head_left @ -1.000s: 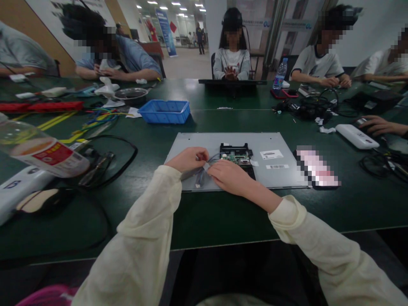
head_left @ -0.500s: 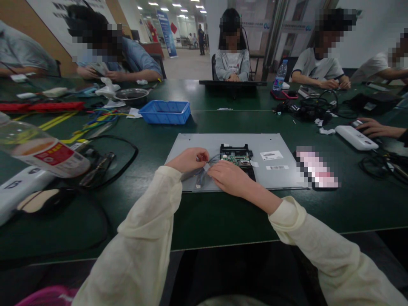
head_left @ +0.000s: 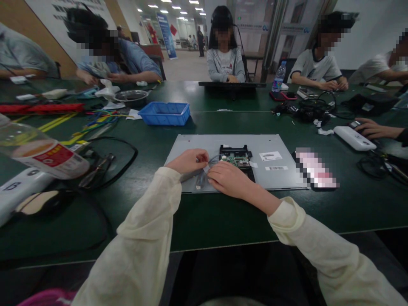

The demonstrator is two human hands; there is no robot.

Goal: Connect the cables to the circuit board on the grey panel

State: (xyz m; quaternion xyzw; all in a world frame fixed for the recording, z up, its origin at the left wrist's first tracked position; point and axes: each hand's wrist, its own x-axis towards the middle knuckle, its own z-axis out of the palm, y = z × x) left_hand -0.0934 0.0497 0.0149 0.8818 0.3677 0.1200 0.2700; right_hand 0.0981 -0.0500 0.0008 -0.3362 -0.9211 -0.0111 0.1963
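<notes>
A flat grey metal panel, perhaps the back of a display, lies on the table. On its middle sit a green circuit board and a black plastic bracket. My left hand is closed in a pinch on a grey cable bundle left of the board. From the other side my right hand pinches the same cables, beside a pale tag or piece of tape. The fingertips are close together and partly cover the cables. A clear plastic-looking end lies below them on the panel.
A phone lies against the panel's right edge. A blue bin stands behind it to the left. At left are a bottle, a white power bank and black cables. A co-worker's hand rests at right near a white device.
Both hands stay at the cables with barely any shift. The person across the table has moved slightly to the left.
</notes>
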